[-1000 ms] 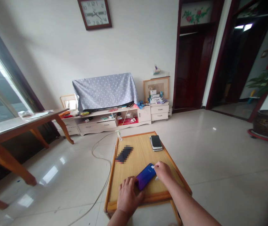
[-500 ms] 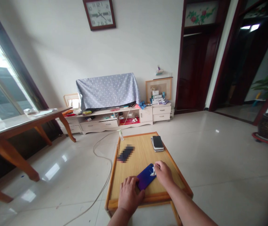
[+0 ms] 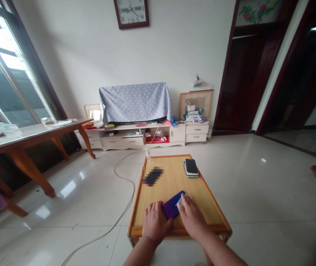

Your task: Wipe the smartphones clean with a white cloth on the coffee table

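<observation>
Left hand (image 3: 155, 223) grips the near end of the blue-purple phone (image 3: 171, 207) on the small table (image 3: 171, 175); right hand (image 3: 192, 218), earlier pinching white tissue (image 3: 179, 202), now presses it flatter; beyond, open cabinet (image 3: 177, 135) shelves hold small items

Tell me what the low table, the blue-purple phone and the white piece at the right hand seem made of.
Low table: satin wood or wood-look laminate, by its streaky grain. Phone: perhaps smooth plastic or glass, by its even blue-to-purple sheen. White piece: probably matte tissue or thin cloth, by its crumpled edges.
</observation>
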Action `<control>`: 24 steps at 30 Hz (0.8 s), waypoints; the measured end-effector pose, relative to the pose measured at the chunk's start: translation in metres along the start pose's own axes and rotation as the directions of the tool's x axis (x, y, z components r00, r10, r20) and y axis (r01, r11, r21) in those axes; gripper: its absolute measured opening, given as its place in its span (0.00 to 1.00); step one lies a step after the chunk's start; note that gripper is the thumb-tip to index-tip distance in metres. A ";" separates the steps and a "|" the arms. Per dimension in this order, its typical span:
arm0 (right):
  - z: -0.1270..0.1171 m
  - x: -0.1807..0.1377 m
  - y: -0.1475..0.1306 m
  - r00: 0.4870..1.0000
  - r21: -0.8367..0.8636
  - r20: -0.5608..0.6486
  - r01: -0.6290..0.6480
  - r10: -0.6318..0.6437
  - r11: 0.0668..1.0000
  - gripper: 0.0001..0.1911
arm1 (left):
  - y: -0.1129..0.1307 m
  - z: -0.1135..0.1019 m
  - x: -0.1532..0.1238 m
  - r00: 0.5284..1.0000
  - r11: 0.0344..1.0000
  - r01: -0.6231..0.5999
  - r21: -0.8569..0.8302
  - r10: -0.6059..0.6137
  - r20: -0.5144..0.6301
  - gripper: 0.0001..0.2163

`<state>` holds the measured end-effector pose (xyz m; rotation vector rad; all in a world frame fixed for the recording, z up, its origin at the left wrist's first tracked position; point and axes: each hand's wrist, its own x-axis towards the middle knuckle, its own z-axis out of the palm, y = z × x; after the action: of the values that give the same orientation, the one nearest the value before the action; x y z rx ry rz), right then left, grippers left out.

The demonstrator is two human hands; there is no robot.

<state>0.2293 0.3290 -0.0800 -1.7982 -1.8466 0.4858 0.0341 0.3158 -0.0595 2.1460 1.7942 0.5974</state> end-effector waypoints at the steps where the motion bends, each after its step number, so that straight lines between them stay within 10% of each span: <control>1: 0.004 -0.004 -0.006 1.000 -0.024 0.017 0.002 -0.001 1.000 0.37 | 0.000 -0.001 0.000 1.000 1.000 0.004 0.005 -0.004 0.006 0.26; 8: 0.012 -0.028 -0.038 0.892 -0.105 0.301 0.383 -0.338 0.918 0.36 | -0.003 -0.003 -0.003 1.000 1.000 0.017 0.011 -0.017 0.023 0.17; 15: -0.013 0.010 -0.017 0.976 -0.272 0.185 0.166 -0.118 0.948 0.40 | -0.004 -0.004 -0.004 1.000 1.000 0.028 0.009 -0.028 0.001 0.24; 24: 0.005 -0.012 -0.042 0.888 -0.090 0.321 0.375 -0.329 0.923 0.33 | -0.006 -0.007 0.003 0.998 0.999 0.020 0.031 -0.021 0.056 0.20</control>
<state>0.1922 0.3148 -0.0603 -1.4845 -2.4196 0.5130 0.0261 0.3200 -0.0559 2.1396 1.8044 0.5028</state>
